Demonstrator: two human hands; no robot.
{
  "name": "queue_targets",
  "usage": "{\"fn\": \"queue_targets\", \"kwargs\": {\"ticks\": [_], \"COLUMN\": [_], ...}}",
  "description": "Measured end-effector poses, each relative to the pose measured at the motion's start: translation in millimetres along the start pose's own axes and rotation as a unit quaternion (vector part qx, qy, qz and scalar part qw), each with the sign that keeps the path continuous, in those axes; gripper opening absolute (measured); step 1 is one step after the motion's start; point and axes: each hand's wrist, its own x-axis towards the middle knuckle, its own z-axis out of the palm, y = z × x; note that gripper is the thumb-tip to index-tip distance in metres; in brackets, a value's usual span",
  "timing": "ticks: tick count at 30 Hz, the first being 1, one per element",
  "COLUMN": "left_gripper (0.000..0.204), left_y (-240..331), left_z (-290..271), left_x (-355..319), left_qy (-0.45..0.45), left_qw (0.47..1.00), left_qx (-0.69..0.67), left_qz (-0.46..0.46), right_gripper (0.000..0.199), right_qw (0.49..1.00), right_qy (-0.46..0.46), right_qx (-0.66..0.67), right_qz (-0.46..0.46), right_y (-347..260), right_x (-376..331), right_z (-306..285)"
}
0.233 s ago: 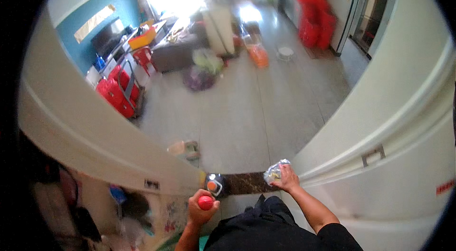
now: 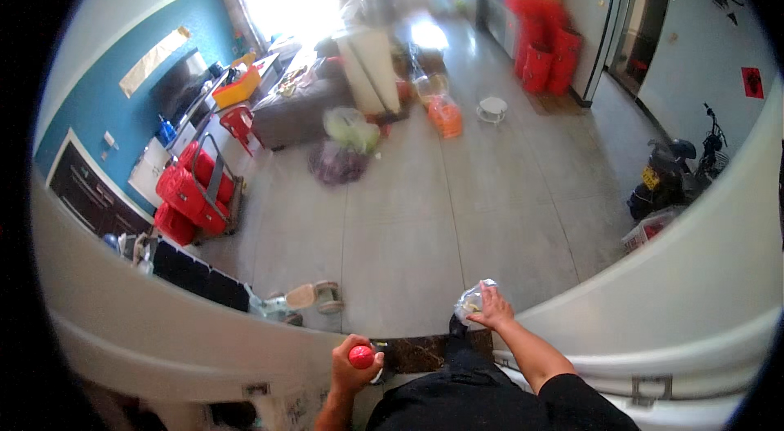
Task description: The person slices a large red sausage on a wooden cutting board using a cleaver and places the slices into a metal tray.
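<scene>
Grey floor (image 2: 457, 211) spreads ahead, bags and red cases beyond. Right hand (image 2: 492, 313) is closed on a crumpled clear bag (image 2: 472, 300) (contents unclear), held out front. Left hand (image 2: 353, 366) is wrapped around a red ball (image 2: 360, 357). Risk: a slack grip drops either item.

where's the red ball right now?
In the head view, the red ball sits at the lower centre, gripped in the left hand, left of the right hand that holds a crumpled clear bag.
</scene>
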Motion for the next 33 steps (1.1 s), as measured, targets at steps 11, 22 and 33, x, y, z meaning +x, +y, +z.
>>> {"fn": "queue_targets", "kwargs": {"ticks": [11, 22, 33], "left_gripper": [0.028, 0.03, 0.037], "left_y": [-81.5, -41.2, -7.9], "left_z": [74.9, 224.1, 468.2], "left_x": [234.6, 625.0, 965.2], "left_qy": [0.165, -0.049, -0.265], "left_qw": [0.974, 0.99, 0.945], "left_qx": [0.06, 0.023, 0.153], "left_qz": [-0.146, -0.129, 0.117], "right_gripper": [0.127, 0.12, 0.122], "right_qw": [0.998, 0.963, 0.855], "right_qy": [-0.002, 0.04, 0.098], "right_qx": [-0.026, 0.005, 0.091], "right_qz": [0.059, 0.267, 0.501], "right_y": [108.7, 265.7, 455.0], "right_x": [333.1, 487.4, 544.2], "right_z": [-142.8, -242.9, -300.1]}}
